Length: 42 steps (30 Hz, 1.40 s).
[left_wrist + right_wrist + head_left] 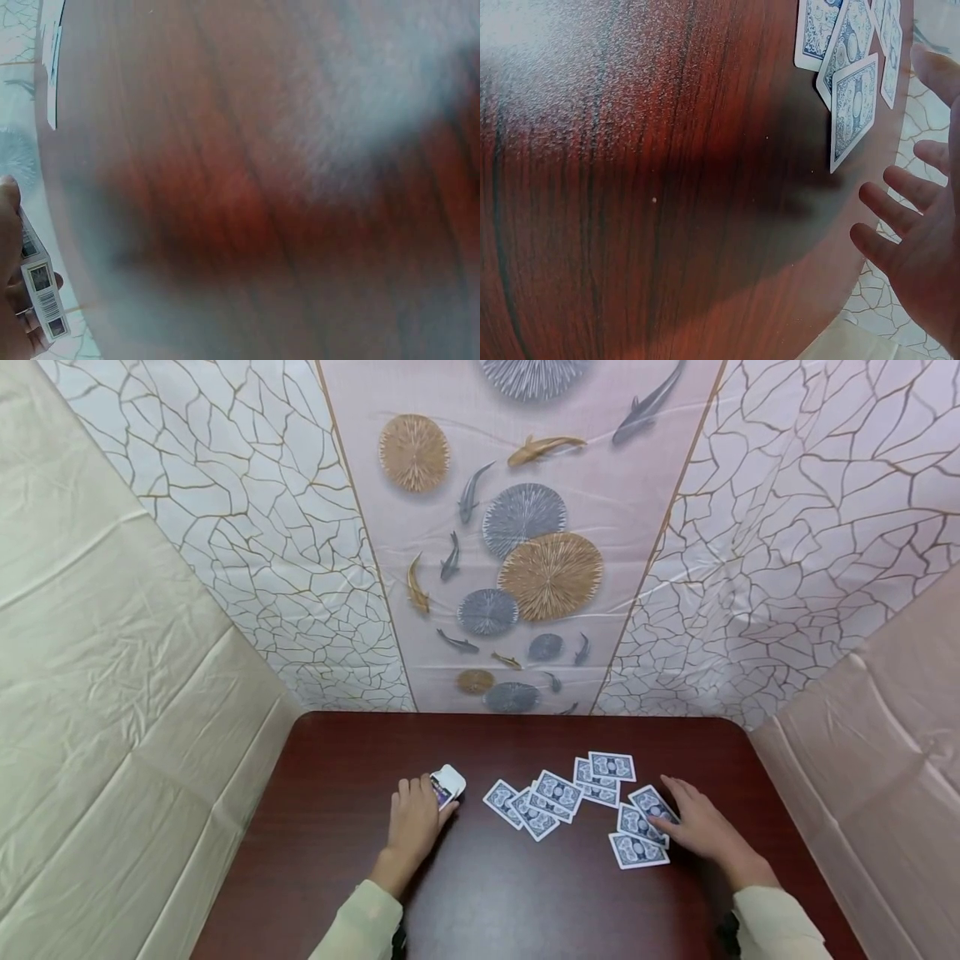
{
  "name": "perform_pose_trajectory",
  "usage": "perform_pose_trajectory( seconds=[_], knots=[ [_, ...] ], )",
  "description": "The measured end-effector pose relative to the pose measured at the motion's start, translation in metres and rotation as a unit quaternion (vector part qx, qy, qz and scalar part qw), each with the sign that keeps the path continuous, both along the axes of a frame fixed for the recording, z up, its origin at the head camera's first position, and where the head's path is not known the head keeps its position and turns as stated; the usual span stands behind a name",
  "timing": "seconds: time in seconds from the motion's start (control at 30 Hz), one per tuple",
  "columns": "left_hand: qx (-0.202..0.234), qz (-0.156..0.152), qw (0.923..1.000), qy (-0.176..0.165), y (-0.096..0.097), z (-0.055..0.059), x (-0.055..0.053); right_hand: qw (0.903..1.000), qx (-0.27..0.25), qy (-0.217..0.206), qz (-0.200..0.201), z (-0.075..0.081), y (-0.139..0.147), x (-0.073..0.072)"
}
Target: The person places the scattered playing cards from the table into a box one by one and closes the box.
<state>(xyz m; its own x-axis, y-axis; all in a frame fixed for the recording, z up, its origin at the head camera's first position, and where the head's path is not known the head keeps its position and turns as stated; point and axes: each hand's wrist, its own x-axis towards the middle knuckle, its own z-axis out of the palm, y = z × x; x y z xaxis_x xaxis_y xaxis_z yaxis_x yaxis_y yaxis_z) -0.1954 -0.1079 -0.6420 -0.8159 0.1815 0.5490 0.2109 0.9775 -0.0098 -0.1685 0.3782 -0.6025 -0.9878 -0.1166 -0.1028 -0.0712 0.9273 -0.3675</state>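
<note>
My left hand [414, 817] grips a playing card box [452, 779] on the left part of the table. The box's white flap stands up, and something dark and patterned shows at its mouth. In the left wrist view, a barcode marks the side of the box [45, 300], with fingers wrapped round it. At the right, my right hand [701, 822] hovers with fingers spread beside several blue-backed playing cards [639, 852], its thumb overlapping one of them. These cards lie face down in an overlapping column. In the right wrist view the fingers [900, 214] are apart and hold nothing.
Between the hands, more face-down cards [534, 814] overlap in a loose row, with a further pair [612, 767] towards the back. They all lie on a dark red-brown table [510, 902]. Patterned cloth [510, 560] hangs behind it, and pale cloth walls [112, 735] flank both sides.
</note>
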Motion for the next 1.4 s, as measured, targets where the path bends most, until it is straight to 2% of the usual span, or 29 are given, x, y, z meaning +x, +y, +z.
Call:
perform_pose_trajectory(
  seconds=[0.2, 0.43, 0.63, 0.93, 1.13, 1.4],
  knots=[
    [0.006, -0.005, 0.9999, -0.007, -0.003, 0.010, -0.002, 0.9999, -0.004, -0.004, -0.012, -0.003, -0.001, -0.006],
    [0.003, -0.010, 0.9993, -0.036, -0.005, 0.020, 0.000, 0.9992, -0.017, -0.023, -0.029, -0.005, -0.004, -0.012],
    [0.014, -0.020, 0.9981, -0.056, -0.006, 0.027, 0.001, 0.9994, -0.012, -0.018, -0.027, -0.007, -0.006, -0.015],
    [0.010, -0.035, 0.9981, -0.050, -0.006, 0.039, 0.001, 0.9989, 0.001, -0.025, -0.040, -0.012, -0.009, -0.019],
    [0.018, -0.047, 0.9967, -0.064, -0.003, 0.047, 0.000, 0.9978, 0.005, -0.029, -0.059, -0.012, -0.010, -0.021],
    [-0.003, -0.067, 0.9957, -0.065, 0.001, 0.058, 0.001, 0.9959, 0.013, -0.048, -0.076, -0.013, -0.010, -0.021]
  ],
)
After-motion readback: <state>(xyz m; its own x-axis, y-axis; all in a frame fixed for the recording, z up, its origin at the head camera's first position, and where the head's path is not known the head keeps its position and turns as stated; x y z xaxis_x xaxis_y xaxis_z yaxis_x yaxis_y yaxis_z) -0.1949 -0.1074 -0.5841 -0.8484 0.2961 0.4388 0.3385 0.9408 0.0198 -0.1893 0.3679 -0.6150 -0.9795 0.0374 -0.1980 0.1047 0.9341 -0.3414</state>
